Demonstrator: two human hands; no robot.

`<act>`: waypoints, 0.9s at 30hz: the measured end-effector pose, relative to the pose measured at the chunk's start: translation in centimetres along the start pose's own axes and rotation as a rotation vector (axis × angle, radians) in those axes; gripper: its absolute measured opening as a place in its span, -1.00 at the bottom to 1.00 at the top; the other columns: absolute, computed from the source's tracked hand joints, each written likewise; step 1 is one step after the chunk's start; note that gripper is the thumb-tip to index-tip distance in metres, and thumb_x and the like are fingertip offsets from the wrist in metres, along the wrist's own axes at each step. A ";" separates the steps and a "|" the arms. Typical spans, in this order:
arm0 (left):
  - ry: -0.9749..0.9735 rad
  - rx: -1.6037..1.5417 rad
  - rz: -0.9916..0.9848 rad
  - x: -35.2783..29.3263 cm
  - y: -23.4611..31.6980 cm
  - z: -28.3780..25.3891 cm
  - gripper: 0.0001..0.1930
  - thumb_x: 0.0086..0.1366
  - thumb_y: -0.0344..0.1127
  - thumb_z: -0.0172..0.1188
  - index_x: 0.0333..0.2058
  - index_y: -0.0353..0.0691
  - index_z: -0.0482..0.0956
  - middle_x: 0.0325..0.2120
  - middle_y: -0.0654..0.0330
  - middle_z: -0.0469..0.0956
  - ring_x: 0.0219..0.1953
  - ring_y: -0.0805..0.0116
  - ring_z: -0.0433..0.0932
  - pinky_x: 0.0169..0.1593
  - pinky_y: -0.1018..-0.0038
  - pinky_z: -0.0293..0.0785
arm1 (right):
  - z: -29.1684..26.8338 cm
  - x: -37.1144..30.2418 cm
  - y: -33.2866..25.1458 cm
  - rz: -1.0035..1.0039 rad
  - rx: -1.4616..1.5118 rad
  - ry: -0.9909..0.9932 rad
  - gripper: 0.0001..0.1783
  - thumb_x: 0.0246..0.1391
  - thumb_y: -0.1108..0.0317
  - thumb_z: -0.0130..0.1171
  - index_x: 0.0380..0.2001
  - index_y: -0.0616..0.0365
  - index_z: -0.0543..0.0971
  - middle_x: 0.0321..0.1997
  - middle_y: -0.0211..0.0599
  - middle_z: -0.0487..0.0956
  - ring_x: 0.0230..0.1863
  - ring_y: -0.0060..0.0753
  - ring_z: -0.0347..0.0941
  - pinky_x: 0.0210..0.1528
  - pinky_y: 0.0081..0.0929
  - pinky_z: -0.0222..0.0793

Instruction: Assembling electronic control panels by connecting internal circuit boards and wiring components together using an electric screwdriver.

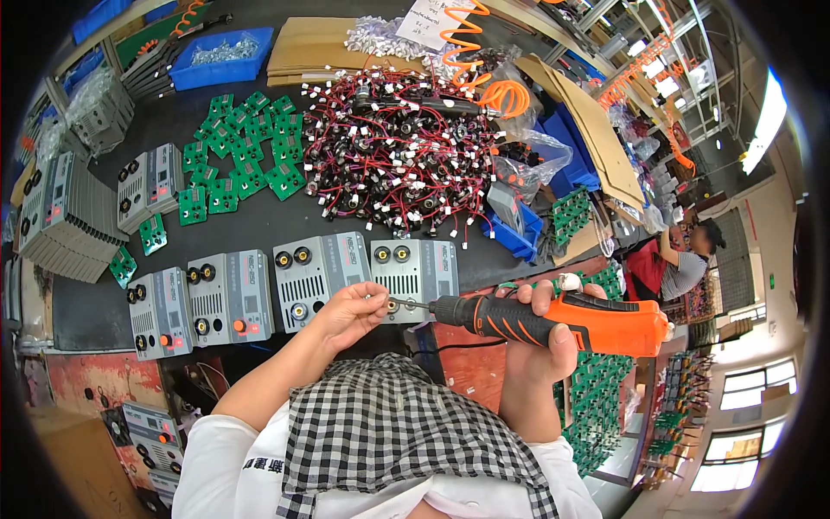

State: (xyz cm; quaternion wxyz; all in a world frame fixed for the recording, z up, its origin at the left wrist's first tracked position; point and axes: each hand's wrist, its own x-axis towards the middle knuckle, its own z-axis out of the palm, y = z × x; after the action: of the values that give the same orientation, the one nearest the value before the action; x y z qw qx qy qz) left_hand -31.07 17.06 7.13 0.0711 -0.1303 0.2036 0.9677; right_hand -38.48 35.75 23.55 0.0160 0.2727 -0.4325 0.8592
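My right hand is wrapped round an orange and black power screwdriver, held level with its bit pointing left. At the tip of that bit, my left hand pinches with thumb and forefinger; whatever small piece is between them is too small to make out. Just beyond the bit stands a grey metal front panel with two black and gold round sockets near its top. To its left is another grey panel with vent slots, and two more panels with orange knobs stand farther left.
A big heap of red and black wired connectors covers the middle of the dark table. Green circuit boards lie left of it. Stacked grey panels, a blue bin of screws and coiled orange hose surround them. Another person sits at right.
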 end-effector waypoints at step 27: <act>0.291 1.685 0.502 13.9 13.9 0.0 -0.77 -0.06 -0.26 0.23 -0.37 -0.14 0.54 -0.63 0.23 0.46 -0.58 0.38 0.43 -0.49 0.45 0.33 | 2.1 -0.9 0.5 -0.115 -0.245 0.217 -0.36 -0.35 0.33 0.23 -0.09 -0.04 0.24 -0.28 -0.28 0.37 -0.40 -0.41 0.35 -0.28 -0.31 0.34</act>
State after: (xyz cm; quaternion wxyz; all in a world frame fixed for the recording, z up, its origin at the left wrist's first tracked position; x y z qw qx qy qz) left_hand -47.06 5.62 8.48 -0.0972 -0.1081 0.8771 0.4577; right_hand -36.86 34.11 23.75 0.1449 0.1987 -0.5135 0.8221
